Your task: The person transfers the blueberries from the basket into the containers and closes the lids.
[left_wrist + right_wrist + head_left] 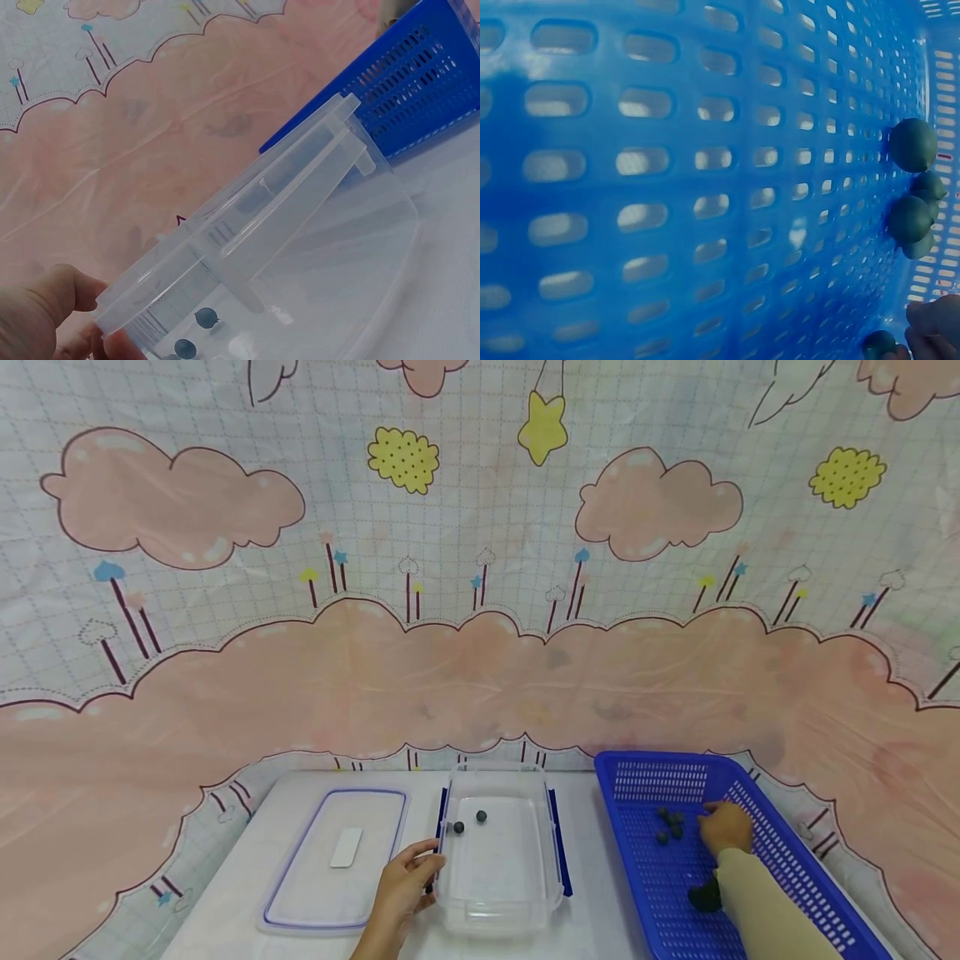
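A clear plastic box (pixel 498 860) with dark blue side clips stands in the middle of the white table. My left hand (pixel 405 883) grips its left wall, thumb and fingers on either side of the rim. Two small dark green balls (pixel 482 817) lie inside, each with a little pointed tip. My right hand (pixel 726 828) is down in the blue basket (pixel 633 860), fingers curled. Its fingertips pinch another small dark green ball (pixel 879 343), seen at the lower edge of the right wrist view. Several more such balls (pixel 913 145) lie close together on the basket's floor.
A clear lid (pixel 300 893) with a blue-purple rim and a white label lies flat left of the box. Beside the right sleeve, a larger dark green object (pixel 703 896) sits in the basket, partly hidden. A patterned cloth (pixel 480 685) hangs behind the table.
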`<state>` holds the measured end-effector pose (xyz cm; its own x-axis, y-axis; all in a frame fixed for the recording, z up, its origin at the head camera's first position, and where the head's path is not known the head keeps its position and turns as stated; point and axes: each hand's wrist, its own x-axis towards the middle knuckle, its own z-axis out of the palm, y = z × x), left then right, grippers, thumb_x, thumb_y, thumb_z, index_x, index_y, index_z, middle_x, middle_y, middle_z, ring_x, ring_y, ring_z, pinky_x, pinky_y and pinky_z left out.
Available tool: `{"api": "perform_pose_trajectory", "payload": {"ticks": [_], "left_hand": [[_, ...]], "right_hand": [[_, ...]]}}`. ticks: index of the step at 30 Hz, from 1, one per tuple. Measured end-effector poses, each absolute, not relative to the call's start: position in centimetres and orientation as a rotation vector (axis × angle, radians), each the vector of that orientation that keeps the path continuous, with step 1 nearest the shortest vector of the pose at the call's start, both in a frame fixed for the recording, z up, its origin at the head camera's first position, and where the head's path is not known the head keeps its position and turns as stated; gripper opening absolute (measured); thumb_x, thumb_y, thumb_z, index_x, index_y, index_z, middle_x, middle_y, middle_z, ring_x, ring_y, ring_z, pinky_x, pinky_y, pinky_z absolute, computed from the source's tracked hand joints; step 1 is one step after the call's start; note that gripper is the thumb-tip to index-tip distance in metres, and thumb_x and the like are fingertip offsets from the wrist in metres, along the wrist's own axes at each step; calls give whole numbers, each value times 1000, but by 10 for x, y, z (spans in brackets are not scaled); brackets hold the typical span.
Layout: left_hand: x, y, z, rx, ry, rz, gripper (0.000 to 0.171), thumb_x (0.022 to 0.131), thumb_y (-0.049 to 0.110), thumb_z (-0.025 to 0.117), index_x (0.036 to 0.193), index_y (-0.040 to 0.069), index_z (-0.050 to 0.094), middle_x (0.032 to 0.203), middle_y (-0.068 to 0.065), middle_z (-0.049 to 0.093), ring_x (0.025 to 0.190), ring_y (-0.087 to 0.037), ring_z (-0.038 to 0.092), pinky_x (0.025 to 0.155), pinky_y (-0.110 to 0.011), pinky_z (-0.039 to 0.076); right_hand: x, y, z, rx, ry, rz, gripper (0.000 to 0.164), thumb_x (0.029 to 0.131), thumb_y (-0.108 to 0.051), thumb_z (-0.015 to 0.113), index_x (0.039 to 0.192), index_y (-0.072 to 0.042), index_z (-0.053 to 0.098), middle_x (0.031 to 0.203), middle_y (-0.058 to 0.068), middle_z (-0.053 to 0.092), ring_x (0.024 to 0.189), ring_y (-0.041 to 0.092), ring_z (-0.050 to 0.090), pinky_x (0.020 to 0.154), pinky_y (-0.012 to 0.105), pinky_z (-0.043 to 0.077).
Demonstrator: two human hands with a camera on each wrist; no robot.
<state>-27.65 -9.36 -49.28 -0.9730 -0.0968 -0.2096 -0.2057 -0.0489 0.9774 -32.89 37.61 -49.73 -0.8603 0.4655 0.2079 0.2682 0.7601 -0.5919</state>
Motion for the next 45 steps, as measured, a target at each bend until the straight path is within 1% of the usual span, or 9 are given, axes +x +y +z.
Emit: {"api": "perform_pose_trajectory", "payload": {"ticks": [13,29,37,41,45], "left_hand": [[-278,-96,-495,-305,2081,2203,45,88,12,68,130,-2,58,84,8,61,75,-13,49,61,-28,49],[-276,-94,-494,-328,2095,2199,43,87,13,70,127,1,61,85,6,63,77,-14,50,61,-28,50],[-279,-97,-496,-305,2077,2210,45,88,14,69,130,-1,58,85,8,63,77,-13,50,61,-28,49],[-280,-96,-496,-309,2082,2209,45,88,13,69,129,-2,58,85,8,63,77,-14,51,60,-28,49],[-279,-96,-495,-314,2095,2203,44,87,13,69,128,-1,60,85,7,63,78,-15,51,60,-28,49]], "right_hand": [[-328,375,-500,-550,-2602,809,28,88,2,56,109,19,63,112,35,62,105,53,57,87,59,48],[-327,376,-502,-537,-2602,824,30,84,6,53,110,18,63,114,36,61,106,53,56,87,60,47],[-328,377,-501,-569,-2628,722,29,85,2,54,110,11,66,113,33,63,99,50,60,79,58,50],[-328,378,-502,-553,-2642,696,30,85,1,53,109,12,66,112,33,63,97,50,61,76,57,51],[-328,379,-504,-563,-2636,719,30,85,2,52,109,13,66,113,34,63,99,52,59,79,58,50]]}}
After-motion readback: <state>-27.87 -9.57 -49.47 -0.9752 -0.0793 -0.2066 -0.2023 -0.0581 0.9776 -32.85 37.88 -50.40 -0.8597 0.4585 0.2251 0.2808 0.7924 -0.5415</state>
